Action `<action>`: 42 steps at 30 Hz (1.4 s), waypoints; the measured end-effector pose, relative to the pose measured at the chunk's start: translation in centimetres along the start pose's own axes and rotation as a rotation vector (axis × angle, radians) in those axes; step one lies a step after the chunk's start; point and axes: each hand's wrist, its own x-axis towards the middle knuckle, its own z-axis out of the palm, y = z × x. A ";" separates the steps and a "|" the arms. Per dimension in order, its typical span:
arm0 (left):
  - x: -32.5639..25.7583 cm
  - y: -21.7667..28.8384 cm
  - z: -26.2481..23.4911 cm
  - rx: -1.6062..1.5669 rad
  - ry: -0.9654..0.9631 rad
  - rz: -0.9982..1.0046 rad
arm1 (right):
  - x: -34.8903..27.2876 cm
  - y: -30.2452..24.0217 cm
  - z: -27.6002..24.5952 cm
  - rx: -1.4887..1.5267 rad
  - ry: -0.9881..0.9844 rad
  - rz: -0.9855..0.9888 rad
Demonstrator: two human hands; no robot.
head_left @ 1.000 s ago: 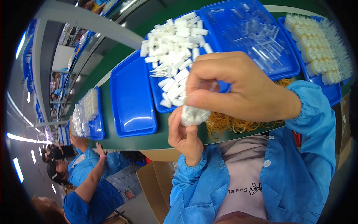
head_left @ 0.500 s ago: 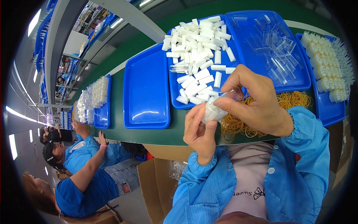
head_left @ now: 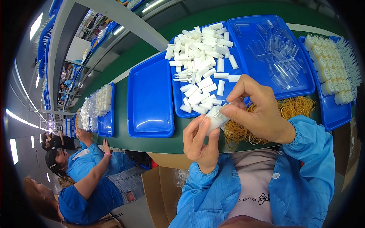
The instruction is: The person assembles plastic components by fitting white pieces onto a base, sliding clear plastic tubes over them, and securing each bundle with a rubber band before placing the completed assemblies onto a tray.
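Observation:
My left hand is closed round a small white plastic part, its fingers and thumb gripping the lower sides. Against that part's upper end, the thumb and forefinger of my right hand pinch a clear plastic piece, mostly hidden by the fingers. Both hands are above the front of the table, just in front of a blue tray heaped with white blocks. Under my right hand lies a pile of tan rubber bands.
At the back right, a blue tray holds clear plastic pieces. Another blue tray at the far right carries rows of whitish bundles. Left of centre stands a bare blue tray. Two people work at left; a cardboard box is below.
My right fingertips have come down closer on the white part, and less of the clear piece shows. My left hand keeps its grip. The whole view has shifted slightly.

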 end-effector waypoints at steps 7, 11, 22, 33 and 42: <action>0.7 0.5 0.1 -0.016 -0.106 -0.074 | 0.0 0.2 -1.2 -0.077 -0.081 0.073; 0.4 0.0 0.2 -0.134 -0.112 -0.218 | -0.3 0.7 -1.0 -0.091 -0.093 0.068; 1.6 -1.0 1.1 -0.004 -0.062 -0.066 | -0.2 1.2 -3.6 -0.147 -0.116 -0.007; 0.8 -0.6 2.1 -0.831 -0.128 -0.628 | -0.2 0.9 -5.1 0.066 0.089 0.169; 1.0 -0.1 1.8 -1.040 -0.146 -0.867 | -1.0 0.8 -5.6 -0.202 0.105 -0.019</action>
